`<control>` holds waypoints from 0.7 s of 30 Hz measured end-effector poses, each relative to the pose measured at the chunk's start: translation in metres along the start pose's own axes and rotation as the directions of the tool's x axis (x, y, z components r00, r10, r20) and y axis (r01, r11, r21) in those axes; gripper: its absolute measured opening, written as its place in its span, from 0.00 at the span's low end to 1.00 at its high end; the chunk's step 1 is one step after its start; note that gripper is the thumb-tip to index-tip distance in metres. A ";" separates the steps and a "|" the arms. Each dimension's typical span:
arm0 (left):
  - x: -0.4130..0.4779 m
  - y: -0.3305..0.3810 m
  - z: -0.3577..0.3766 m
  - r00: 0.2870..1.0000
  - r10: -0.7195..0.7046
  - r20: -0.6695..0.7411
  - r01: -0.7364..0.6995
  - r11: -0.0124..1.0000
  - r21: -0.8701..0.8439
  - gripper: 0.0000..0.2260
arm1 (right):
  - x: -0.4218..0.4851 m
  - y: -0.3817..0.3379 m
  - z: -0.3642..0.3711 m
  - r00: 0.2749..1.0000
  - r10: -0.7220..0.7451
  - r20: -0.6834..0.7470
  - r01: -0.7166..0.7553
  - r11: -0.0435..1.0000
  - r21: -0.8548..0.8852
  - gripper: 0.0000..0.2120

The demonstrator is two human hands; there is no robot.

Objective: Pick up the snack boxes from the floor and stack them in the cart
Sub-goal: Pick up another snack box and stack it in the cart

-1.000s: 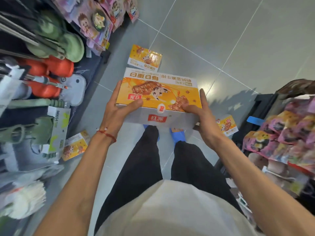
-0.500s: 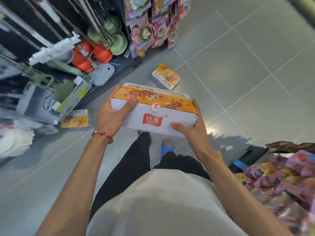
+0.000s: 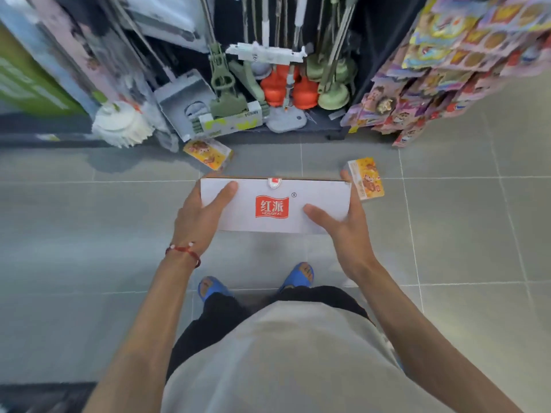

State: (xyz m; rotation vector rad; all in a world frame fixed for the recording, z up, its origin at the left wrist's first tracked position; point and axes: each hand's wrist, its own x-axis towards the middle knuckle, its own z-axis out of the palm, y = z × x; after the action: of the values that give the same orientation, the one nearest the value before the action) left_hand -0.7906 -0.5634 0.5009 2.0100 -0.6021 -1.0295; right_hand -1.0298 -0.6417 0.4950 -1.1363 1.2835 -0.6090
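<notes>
tile floor [image 3: 89, 234], snack box [image 3: 316, 195] btwn l hand [image 3: 199, 217] & r hand [image 3: 344, 231]

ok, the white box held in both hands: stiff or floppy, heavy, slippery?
Probably stiff: the snack box shows straight edges though the left hand and right hand grip only its ends. Likely light for its size: a relaxed end grip carries it. Smooth card face could slip.

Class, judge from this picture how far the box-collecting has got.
Done: unclear, no cart in view. In hand: left hand and right hand grip one snack box. Left: stacking it, plus the box by the mops and the box past the right hand.
</notes>
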 end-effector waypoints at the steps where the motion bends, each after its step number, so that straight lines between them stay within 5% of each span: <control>1: -0.005 -0.007 -0.015 1.000 0.001 -0.005 -0.002 0.998 -0.066 0.17 | -0.001 -0.004 0.014 1.000 0.000 0.031 0.001 1.000 -0.005 0.50; 5: -0.028 -0.037 -0.082 1.000 0.005 -0.021 -0.011 0.954 -0.301 0.31 | -0.007 -0.021 0.080 0.987 0.042 0.156 -0.040 0.999 -0.014 0.45; 9: -0.050 -0.081 -0.156 0.995 0.007 -0.097 -0.045 0.917 -0.396 0.36 | -0.028 -0.028 0.160 0.960 0.055 0.275 -0.045 0.998 -0.044 0.24; 18: -0.085 -0.158 -0.281 0.901 -0.116 -0.417 -0.071 0.911 -0.406 0.30 | -0.076 -0.032 0.324 0.880 -0.034 0.474 0.098 0.989 -0.112 0.20; 21: -0.089 -0.172 -0.315 0.860 -0.169 -0.481 -0.069 0.896 -0.440 0.30 | -0.081 -0.033 0.364 0.834 -0.052 0.550 0.159 0.976 -0.149 0.28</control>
State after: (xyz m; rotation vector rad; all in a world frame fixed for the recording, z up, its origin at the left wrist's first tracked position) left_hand -0.5695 -0.2670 0.5165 1.7768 -0.0145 -0.5481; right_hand -0.6978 -0.4696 0.5200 -1.4206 0.7957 -0.2101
